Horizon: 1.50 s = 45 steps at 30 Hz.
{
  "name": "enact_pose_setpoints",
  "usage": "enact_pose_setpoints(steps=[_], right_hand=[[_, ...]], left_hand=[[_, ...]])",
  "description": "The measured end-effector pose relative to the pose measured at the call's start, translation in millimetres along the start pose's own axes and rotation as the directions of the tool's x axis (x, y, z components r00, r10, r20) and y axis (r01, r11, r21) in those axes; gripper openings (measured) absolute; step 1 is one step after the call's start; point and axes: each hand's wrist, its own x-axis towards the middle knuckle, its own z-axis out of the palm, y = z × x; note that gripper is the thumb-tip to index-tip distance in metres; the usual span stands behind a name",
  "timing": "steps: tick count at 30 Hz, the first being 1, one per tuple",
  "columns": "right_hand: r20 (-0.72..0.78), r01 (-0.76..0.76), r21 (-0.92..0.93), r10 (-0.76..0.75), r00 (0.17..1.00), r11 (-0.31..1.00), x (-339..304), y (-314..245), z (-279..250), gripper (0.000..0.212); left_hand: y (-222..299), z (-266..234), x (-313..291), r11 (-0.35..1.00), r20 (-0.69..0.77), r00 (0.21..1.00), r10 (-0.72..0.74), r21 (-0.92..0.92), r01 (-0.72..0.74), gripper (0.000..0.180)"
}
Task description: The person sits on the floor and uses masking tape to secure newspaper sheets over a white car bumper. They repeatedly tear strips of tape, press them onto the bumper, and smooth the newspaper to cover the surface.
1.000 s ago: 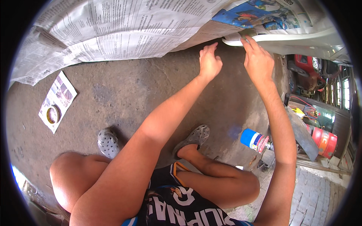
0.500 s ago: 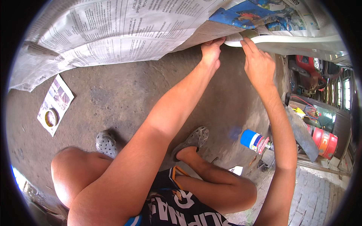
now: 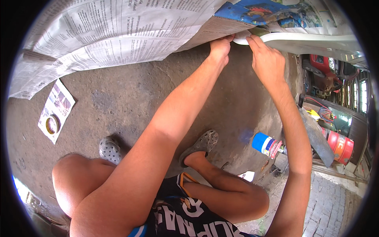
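Note:
Sheets of newspaper (image 3: pixel 130 35) cover a large panel along the top of the view. At its right a white curved lip (image 3: pixel 308 37) shows bare, below a coloured newspaper page (image 3: pixel 252 14). My left hand (image 3: pixel 220 49) is closed at the lower edge of the newspaper, its fingertips partly hidden under the paper. Just right of it, my right hand (image 3: pixel 268 61) reaches up with bent fingers pressed together against the left end of the white lip. What lies between those fingertips is too small to make out.
On the floor at left, a roll of tape (image 3: pixel 52 124) rests on a loose printed sheet (image 3: pixel 63 98). A blue-and-white can (image 3: pixel 262 143) lies right of my foot. Farther right are a red cylindrical container (image 3: pixel 340 147), a grey board (image 3: pixel 316 136) and a red vehicle (image 3: pixel 321 71).
Both hands have shifted slightly up and left in the view. My right fingertips have slid a little left along the white lip, closer to my left hand.

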Motion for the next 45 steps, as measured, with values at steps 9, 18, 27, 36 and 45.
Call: enact_pose_setpoints(steps=[9,18,27,36,45], right_hand=[[-0.01,-0.065,0.09,0.066,0.998,0.994,0,-2,-7,0.04],[-0.079,-0.201,0.162,0.216,0.973,0.966,1,-4,-22,0.052],[-0.113,-0.207,0.164,0.227,0.967,0.964,5,-7,-23,0.053],[-0.032,-0.299,0.179,0.309,0.95,0.937,6,-7,-26,0.053],[-0.039,-0.24,0.357,0.272,0.962,0.903,-30,-10,-27,0.038]], left_hand=[[2,-7,1,0.997,0.018,1.0,0.021,0.079,-0.022,0.026],[-2,-37,-19,0.978,-0.071,0.997,0.005,0.211,0.01,0.024],[8,-39,-40,0.941,0.045,0.997,0.057,0.33,-0.069,0.028],[9,-36,-53,0.842,0.148,0.986,0.078,0.52,-0.145,0.049],[-5,-68,-66,0.772,0.106,0.993,0.052,0.626,-0.107,0.036]])
